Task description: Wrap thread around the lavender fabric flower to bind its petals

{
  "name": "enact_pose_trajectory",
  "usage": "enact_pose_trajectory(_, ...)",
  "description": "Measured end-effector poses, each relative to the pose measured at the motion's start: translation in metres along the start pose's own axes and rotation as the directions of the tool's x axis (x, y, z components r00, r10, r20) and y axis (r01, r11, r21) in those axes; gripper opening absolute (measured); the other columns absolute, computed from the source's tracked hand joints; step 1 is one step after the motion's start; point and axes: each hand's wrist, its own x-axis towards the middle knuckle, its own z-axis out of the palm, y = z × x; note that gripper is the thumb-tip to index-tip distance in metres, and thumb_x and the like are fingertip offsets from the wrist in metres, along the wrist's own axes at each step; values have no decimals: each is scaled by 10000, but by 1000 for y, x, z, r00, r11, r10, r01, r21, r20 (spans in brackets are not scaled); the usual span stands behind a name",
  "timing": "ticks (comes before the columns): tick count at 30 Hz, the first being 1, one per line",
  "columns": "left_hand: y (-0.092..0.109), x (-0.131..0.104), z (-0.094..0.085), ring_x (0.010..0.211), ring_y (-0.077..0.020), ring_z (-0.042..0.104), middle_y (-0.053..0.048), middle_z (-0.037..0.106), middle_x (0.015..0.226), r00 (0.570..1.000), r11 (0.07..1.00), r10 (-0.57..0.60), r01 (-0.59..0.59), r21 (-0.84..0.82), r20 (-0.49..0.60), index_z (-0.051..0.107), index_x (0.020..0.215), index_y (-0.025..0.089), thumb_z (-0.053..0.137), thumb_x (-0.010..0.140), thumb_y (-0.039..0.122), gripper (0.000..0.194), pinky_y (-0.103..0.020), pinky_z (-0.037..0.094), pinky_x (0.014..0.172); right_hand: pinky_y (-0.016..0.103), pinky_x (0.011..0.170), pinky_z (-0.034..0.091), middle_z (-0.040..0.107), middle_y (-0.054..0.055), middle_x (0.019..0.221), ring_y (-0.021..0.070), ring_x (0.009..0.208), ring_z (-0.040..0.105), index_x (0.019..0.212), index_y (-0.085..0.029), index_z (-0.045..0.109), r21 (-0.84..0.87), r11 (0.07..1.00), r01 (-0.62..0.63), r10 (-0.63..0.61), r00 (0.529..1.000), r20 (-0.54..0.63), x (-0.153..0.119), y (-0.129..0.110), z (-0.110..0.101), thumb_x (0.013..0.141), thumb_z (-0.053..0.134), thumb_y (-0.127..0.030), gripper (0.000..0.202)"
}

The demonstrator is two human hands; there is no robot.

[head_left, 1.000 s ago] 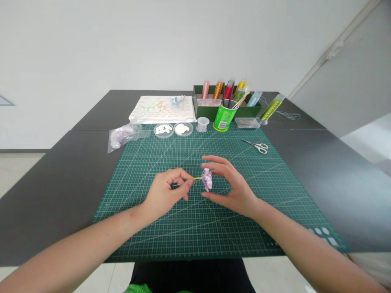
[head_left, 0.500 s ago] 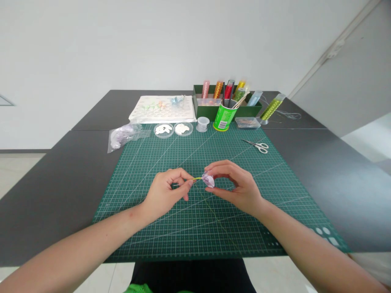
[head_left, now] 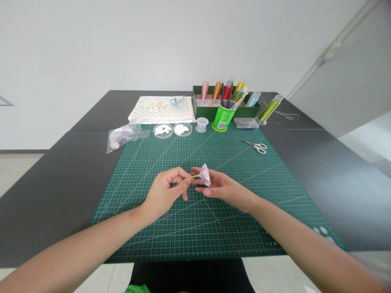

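A small pale purple flower [head_left: 205, 175] on a thin yellow-green stem [head_left: 195, 176] is above the green cutting mat [head_left: 171, 228]. The stem is pinched between the thumb and fingers of my left hand [head_left: 169, 185]. My right hand [head_left: 221, 186] is around the flower with its fingers apart, some of them behind the bloom, and it does not grip it. A thin thread [head_left: 215, 217] trails from near the stem down over the mat.
Scissors [head_left: 259, 148] lie on the mat's right side. Along its back edge stand a green can [head_left: 224, 118], a clear spool [head_left: 201, 125] and two dishes of white pieces [head_left: 163, 130]. Behind is a dark green box [head_left: 207, 112] of thread tubes; a plastic bag [head_left: 122, 136] lies left.
My right hand has let go of the flower and moved slightly left, its fingers opening. The flower now stands opened out with its bloom tilted up. My left hand has barely moved.
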Motion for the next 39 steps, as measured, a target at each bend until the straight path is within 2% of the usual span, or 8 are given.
enact_pose_trajectory(4, -2, -1, 4, 526, -117, 614, 67, 615, 494, 1000, 999, -3, 2, -41, -29, 604, 797, 202, 586, 959, 333, 209, -278, 536, 715, 286, 825, 584, 711, 66, 1165, 134, 898, 696, 1283, -224, 638, 245, 962, -124, 108, 991, 75, 2, -2, 14, 772, 876, -334, 575)
enact_pose_trajectory(6, -4, -1, 7, 529, -118, 616, 73, 605, 492, 999, 998, -9, 6, -69, -40, 592, 803, 207, 580, 967, 340, 211, -287, 545, 740, 186, 512, 446, 699, 24, 973, 72, 625, 581, 1175, -209, 657, 270, 955, -124, 119, 992, 34, 2, -1, 20, 798, 850, -360, 449)
enact_pose_trajectory(8, -5, -1, 10, 487, -110, 576, 79, 596, 488, 999, 996, -36, 33, -85, -37, 583, 810, 210, 581, 970, 355, 215, -272, 532, 680, 184, 414, 226, 575, -49, 712, 36, 473, 349, 1079, -187, 666, 261, 960, -102, 110, 994, -15, 2, 0, 25, 837, 809, -392, 348)
enact_pose_trajectory(12, -8, -1, 15, 467, -104, 540, 94, 573, 467, 998, 991, -67, 65, -119, -13, 574, 813, 217, 578, 977, 353, 213, -305, 561, 776, 225, 437, 114, 269, -133, 526, 52, 467, 144, 1086, -185, 668, 292, 954, -66, 108, 985, -132, 1, 1, 31, 824, 814, -389, 363)
enact_pose_trajectory(16, -9, -2, 18, 510, -108, 563, 98, 580, 479, 999, 989, -19, 23, -149, 26, 579, 825, 220, 549, 1002, 334, 213, -378, 524, 1002, 241, 429, 89, 266, -138, 513, 42, 442, 126, 1016, -183, 687, 316, 948, -35, 112, 968, -227, 1, 0, 32, 794, 837, -394, 341)
enact_pose_trajectory(24, -11, -3, 18, 527, -114, 596, 56, 662, 543, 989, 966, -71, 100, -237, 126, 576, 832, 204, 587, 994, 347, 216, -277, 526, 654, 248, 424, 94, 281, -137, 470, 33, 415, 137, 854, -176, 692, 295, 955, 23, 69, 952, -298, 2, 0, 30, 754, 860, -377, 279)
enact_pose_trajectory(31, -12, -4, 18, 647, -117, 725, 8, 785, 714, 976, 913, -113, 177, -367, 188, 617, 997, 173, 701, 933, 395, 246, -240, 574, 694, 242, 422, 96, 290, -133, 448, 30, 410, 139, 829, -160, 724, 304, 952, 30, 63, 955, -291, 3, -1, 25, 755, 854, -369, 257)
enact_pose_trajectory(39, -10, -2, 16, 685, -121, 746, -9, 798, 745, 977, 910, -77, 150, -387, 197, 642, 935, 160, 711, 935, 370, 221, -242, 589, 721, 235, 407, 92, 304, -129, 444, 28, 398, 133, 796, -173, 746, 333, 942, 33, 50, 970, -237, 2, -2, 22, 755, 851, -344, 205)
